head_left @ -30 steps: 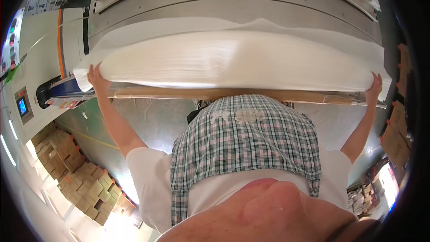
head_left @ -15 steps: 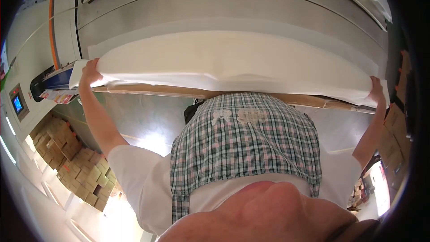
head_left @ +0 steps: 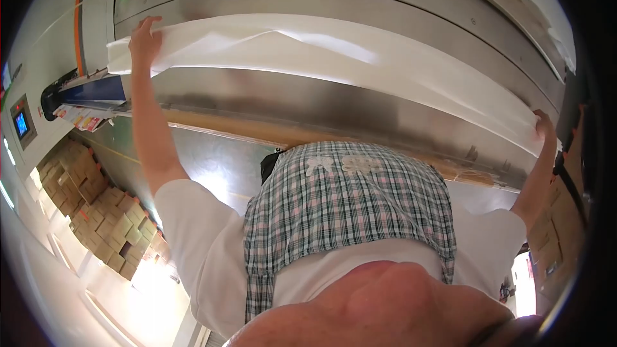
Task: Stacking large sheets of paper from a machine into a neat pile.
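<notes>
A long white sheet [head_left: 411, 64], soft and fabric-like, stretches across a metal machine bed in a narrow band with creases near its middle. At its left end my left hand [head_left: 146, 42] has its fingers bent over the far edge and holds it. My right hand [head_left: 545, 127] grips the right end, fingers closed on the edge. Both arms are spread wide. Whether the sheet is one layer or folded, I cannot tell.
Nearer me runs the bare metal bed [head_left: 289, 99], with a brown cardboard-like edge [head_left: 250, 130] along its front. A control panel with a lit screen [head_left: 22, 124] is at left, near printed papers [head_left: 83, 115]. Stacked cartons [head_left: 96, 212] stand lower left; more cardboard [head_left: 556, 238] is at right.
Both hands have shifted with the white sheet: the left one farther away from me, the right one only slightly. The sheet now makes a narrower band, and metal shows between it and the front edge.
</notes>
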Tool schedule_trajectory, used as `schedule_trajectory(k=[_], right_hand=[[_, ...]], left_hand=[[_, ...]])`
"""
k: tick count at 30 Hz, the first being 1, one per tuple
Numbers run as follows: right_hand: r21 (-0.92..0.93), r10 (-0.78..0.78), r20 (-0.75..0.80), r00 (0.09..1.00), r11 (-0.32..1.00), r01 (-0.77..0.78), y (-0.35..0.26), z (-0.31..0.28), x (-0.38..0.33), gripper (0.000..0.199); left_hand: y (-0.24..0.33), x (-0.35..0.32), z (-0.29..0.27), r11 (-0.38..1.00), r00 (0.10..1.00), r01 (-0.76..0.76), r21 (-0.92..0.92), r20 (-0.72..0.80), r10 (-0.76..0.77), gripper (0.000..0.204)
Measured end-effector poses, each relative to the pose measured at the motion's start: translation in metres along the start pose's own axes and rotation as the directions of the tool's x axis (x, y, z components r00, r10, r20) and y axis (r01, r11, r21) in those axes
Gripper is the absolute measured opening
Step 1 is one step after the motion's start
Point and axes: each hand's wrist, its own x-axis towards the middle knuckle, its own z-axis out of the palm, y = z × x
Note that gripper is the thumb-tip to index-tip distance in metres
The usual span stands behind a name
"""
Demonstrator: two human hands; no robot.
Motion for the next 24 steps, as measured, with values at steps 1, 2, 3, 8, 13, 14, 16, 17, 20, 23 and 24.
schedule_trajectory(k=[1, 2, 3, 8, 13, 14, 16, 17, 20, 23, 24], right_hand=[[-0.059, -0.045, -0.3, 0.953, 0.998, 0.029, 0.016, 0.008, -0.001, 0.05], [-0.125, -0.107, -0.568, 0.816, 0.991, 0.043, 0.024, 0.012, -0.002, 0.048], [0.016, -0.185, -0.661, 0.727, 0.965, 0.261, 0.0, 0.011, -0.003, 0.041], [0.267, -0.367, -0.811, 0.456, 0.461, 0.846, -0.248, -0.016, -0.14, 0.027], [0.061, -0.663, -0.746, 0.066, 0.031, 0.998, -0.475, -0.007, -0.256, 0.039], [0.107, -0.691, -0.72, 0.063, -0.022, 0.994, -0.501, -0.004, -0.272, 0.039], [-0.067, -0.661, -0.748, -0.053, -0.005, 0.998, -0.537, 0.008, -0.279, 0.038], [-0.221, -0.638, -0.753, -0.163, 0.012, 0.975, -0.547, 0.013, -0.278, 0.038], [-0.285, -0.686, -0.718, -0.122, 0.13, 0.95, -0.572, 0.023, -0.273, 0.031], [-0.316, -0.656, -0.74, -0.146, 0.147, 0.937, -0.584, 0.031, -0.272, 0.023], [-0.32, -0.665, -0.732, -0.149, 0.142, 0.937, -0.586, 0.033, -0.274, 0.023]], left_hand=[[0.021, -0.008, -0.007, 1.0, 1.0, -0.001, -0.008, -0.011, 0.0, 0.029], [0.05, -0.018, -0.02, 0.968, 0.988, 0.019, -0.251, -0.142, -0.056, 0.025], [0.08, -0.033, -0.04, 0.888, 0.956, 0.012, -0.459, -0.254, -0.144, 0.022], [0.242, -0.096, -0.06, 0.58, 0.953, -0.283, -0.763, -0.159, 0.257, 0.025], [0.259, -0.107, -0.037, 0.687, 0.927, -0.373, -0.623, -0.277, 0.252, 0.03], [0.251, -0.108, -0.031, 0.691, 0.926, -0.375, -0.618, -0.288, 0.245, 0.03], [0.234, -0.106, -0.014, 0.779, 0.905, -0.39, -0.491, -0.359, 0.227, 0.029], [0.225, -0.106, -0.01, 0.782, 0.906, -0.383, -0.491, -0.363, 0.215, 0.029], [0.164, -0.101, 0.008, 0.916, 0.907, -0.291, -0.278, -0.386, 0.171, 0.023], [0.085, -0.097, 0.023, 0.965, 0.969, -0.06, -0.257, -0.247, -0.005, 0.022], [0.055, -0.096, 0.031, 0.98, 0.949, -0.064, -0.191, -0.316, 0.0, 0.022]])
